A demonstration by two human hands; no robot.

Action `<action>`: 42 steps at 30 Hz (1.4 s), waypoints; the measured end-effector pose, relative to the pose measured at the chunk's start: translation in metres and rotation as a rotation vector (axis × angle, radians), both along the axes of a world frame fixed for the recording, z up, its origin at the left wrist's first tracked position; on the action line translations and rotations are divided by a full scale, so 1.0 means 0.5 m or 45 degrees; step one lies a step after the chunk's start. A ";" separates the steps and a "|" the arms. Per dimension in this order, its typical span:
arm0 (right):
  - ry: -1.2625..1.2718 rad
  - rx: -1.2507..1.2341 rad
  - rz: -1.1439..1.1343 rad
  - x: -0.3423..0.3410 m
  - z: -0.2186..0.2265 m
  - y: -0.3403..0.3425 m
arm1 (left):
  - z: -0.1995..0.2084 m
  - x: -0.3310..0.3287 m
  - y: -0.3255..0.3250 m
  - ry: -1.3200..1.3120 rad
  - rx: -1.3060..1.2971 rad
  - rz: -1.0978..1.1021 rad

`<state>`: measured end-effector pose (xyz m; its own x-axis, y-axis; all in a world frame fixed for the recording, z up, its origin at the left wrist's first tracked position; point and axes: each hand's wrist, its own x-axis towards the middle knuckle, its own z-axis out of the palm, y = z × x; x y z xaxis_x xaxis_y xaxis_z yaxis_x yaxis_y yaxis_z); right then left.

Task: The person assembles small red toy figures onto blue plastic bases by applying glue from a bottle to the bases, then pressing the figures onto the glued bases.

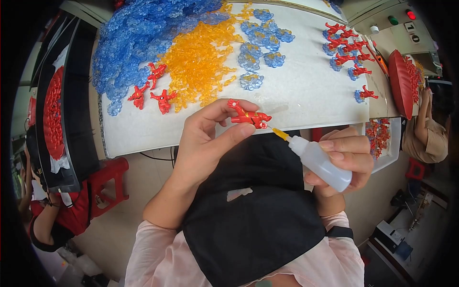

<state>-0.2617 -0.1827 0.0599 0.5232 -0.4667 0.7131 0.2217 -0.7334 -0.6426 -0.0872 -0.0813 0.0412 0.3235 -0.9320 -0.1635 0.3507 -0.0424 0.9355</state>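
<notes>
Pinched between the thumb and fingers of my left hand (210, 131) is a small red toy figure (248, 117) with gold markings, lying on its side above the table's near edge. My right hand (346, 155) grips a translucent white squeeze bottle (320, 162) with a yellow needle tip (281, 134). The thin needle end reaches the figure's right end; whether it touches cannot be made out. Three more red figures (163, 100) rest on the white table (306, 95) at the left, beside a heap of small clear orange pieces (198, 62).
A big pile of clear blue pieces (129, 48) covers the far left. Blue bases with orange bits (251, 81) stand mid-table; red figures on blue bases (342, 60) line the right. Red trays (400, 83) and a bin (382, 143) flank the table. Other people (425, 129) sit at both sides.
</notes>
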 end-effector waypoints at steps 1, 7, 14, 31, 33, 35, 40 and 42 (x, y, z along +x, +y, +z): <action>-0.001 0.000 -0.001 0.000 0.000 -0.001 | 0.001 0.000 -0.001 -0.001 0.000 -0.001; -0.004 -0.028 -0.035 -0.001 -0.003 -0.004 | 0.002 0.001 -0.002 0.249 0.076 -0.020; 0.045 -0.064 -0.072 0.002 -0.008 -0.003 | -0.005 -0.001 -0.005 0.326 0.081 -0.048; 0.441 0.237 0.118 0.034 -0.062 -0.130 | -0.016 0.093 0.051 0.257 -0.055 0.266; 0.497 0.147 0.247 0.071 -0.072 -0.142 | -0.016 0.103 0.058 0.261 -0.067 0.296; 0.617 -0.314 0.207 0.106 -0.078 -0.142 | -0.016 0.107 0.066 0.260 -0.073 0.339; 0.885 -0.449 0.147 0.126 -0.069 -0.111 | -0.011 0.098 0.079 0.239 -0.063 0.443; 0.927 -0.364 0.136 0.097 -0.069 -0.104 | -0.034 0.102 0.075 0.217 -0.014 0.336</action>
<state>-0.2130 -0.2349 0.0255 0.9363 -0.2379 0.2584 -0.1040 -0.8904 -0.4431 -0.0359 -0.0437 0.0241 0.5235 -0.8213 -0.2268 0.5000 0.0806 0.8622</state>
